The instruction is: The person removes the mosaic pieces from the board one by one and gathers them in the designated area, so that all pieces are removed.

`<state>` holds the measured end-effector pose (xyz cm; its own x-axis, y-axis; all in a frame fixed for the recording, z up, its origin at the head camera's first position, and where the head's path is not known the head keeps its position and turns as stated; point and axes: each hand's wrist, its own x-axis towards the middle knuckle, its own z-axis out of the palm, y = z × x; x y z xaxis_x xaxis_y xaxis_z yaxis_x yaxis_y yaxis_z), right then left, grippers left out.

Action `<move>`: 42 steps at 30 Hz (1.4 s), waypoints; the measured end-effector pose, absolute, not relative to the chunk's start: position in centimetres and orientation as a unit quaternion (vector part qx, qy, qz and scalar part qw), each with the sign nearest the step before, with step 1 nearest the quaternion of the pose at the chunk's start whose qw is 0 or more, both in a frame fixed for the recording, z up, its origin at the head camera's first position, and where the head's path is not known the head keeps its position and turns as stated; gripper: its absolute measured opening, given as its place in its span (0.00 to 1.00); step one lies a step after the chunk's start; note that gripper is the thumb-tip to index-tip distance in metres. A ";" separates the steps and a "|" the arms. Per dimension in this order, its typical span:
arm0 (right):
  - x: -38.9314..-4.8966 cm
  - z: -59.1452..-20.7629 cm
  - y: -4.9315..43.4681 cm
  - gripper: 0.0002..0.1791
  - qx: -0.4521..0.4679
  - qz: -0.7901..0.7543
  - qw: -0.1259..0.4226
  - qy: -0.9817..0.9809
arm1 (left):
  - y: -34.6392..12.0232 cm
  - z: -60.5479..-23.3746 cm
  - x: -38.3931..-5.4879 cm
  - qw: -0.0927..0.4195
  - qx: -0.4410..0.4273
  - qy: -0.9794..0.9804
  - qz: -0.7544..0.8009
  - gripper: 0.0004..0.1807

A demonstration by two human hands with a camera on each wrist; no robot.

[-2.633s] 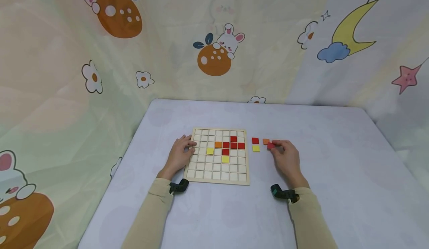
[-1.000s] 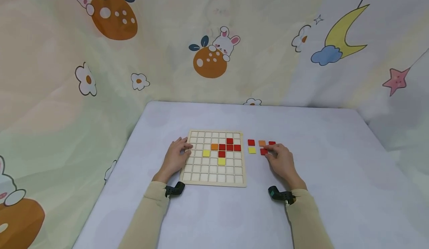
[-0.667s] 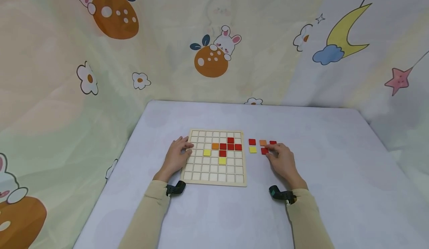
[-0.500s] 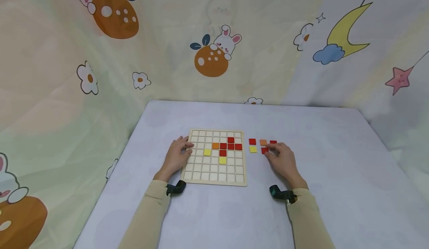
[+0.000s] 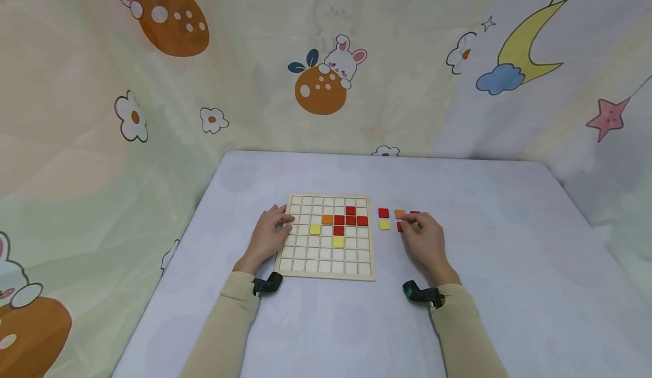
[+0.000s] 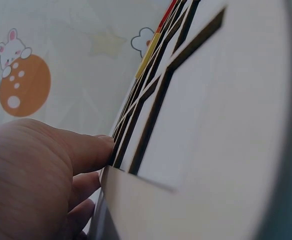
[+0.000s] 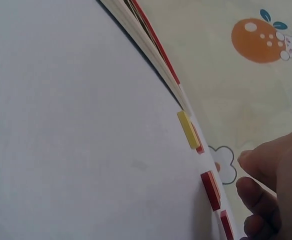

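Note:
A square wooden grid board (image 5: pixel 305 265) lies flat on the table, with red, orange and yellow square tiles in some cells. My left hand (image 5: pixel 267 233) rests at its left edge, thumb and index fingertips touching the frame; in the left wrist view the other fingers sit beside the edge. Right of the board, a red tile (image 5: pixel 384 213), an orange tile (image 5: pixel 399 214) and another red one stand in a back row. In front lie a yellow tile (image 5: pixel 384 225) and a red tile (image 5: pixel 399 227), partly covered by my right hand (image 5: pixel 427 242), whose fingertips hover over it with nothing between them.
A white cloth covers the table (image 5: pixel 326 333). Behind it hangs a curtain (image 5: pixel 254 55) printed with rabbits, flowers and a moon. Each wrist wears a small black camera, one of them this right wrist camera (image 5: pixel 423 293).
Earlier my right hand held a red tile beside the orange one. It brought the tile to the front row, right of the yellow tile, then let go and lifted slightly. My left hand stayed put.

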<state>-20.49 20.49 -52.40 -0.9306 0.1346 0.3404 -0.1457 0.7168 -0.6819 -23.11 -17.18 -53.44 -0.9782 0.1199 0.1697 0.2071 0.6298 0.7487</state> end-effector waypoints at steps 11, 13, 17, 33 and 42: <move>-20.2 -52.4 17.8 0.08 0.026 0.373 0.153 -0.915 | -17.2 -53.5 -23.3 0.037 -0.085 -0.904 -0.416 0.10; -20.2 -52.4 17.5 0.08 0.039 0.370 0.151 -0.916 | -17.2 -53.5 -23.3 0.040 -0.087 -0.904 -0.417 0.10; -20.1 -52.4 16.8 0.07 0.057 0.365 0.149 -0.917 | -17.3 -53.5 -23.3 0.040 -0.085 -0.903 -0.419 0.10; -19.3 -52.8 13.5 0.08 0.137 0.347 0.156 -0.915 | -17.3 -53.5 -23.3 0.041 -0.088 -0.905 -0.413 0.10; -18.7 -52.6 11.8 0.12 0.151 0.345 0.124 -0.918 | -17.3 -53.5 -23.3 0.043 -0.092 -0.904 -0.416 0.10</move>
